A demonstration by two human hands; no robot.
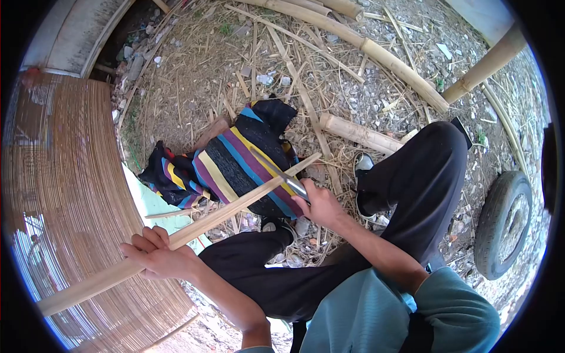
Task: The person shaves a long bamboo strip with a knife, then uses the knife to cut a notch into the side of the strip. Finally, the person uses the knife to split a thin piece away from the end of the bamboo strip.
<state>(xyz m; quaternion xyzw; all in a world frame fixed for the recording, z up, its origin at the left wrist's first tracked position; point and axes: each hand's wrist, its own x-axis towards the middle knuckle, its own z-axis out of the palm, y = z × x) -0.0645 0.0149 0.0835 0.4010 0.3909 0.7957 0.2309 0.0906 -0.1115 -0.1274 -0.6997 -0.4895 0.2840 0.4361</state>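
Note:
A long, pale bamboo strip [226, 212] runs slantwise from the lower left up to the middle of the head view. My left hand [156, 256] is closed around its lower part. In my right hand [321, 205] is the handle of a knife [282, 175], whose blade lies across the strip close to its upper end. Beneath the strip's upper part, a striped cloth [235, 159] in black, blue, purple and yellow is bunched over something on the ground. What the cloth covers is mostly hidden.
A slatted bamboo screen [70, 176] stands at the left. Thick bamboo poles [400, 67] and a cut bamboo piece [365, 134] lie on the littered ground. An old tyre [491, 226] rests at the right, near an upright bamboo post [485, 65]. My bent knees flank the cloth.

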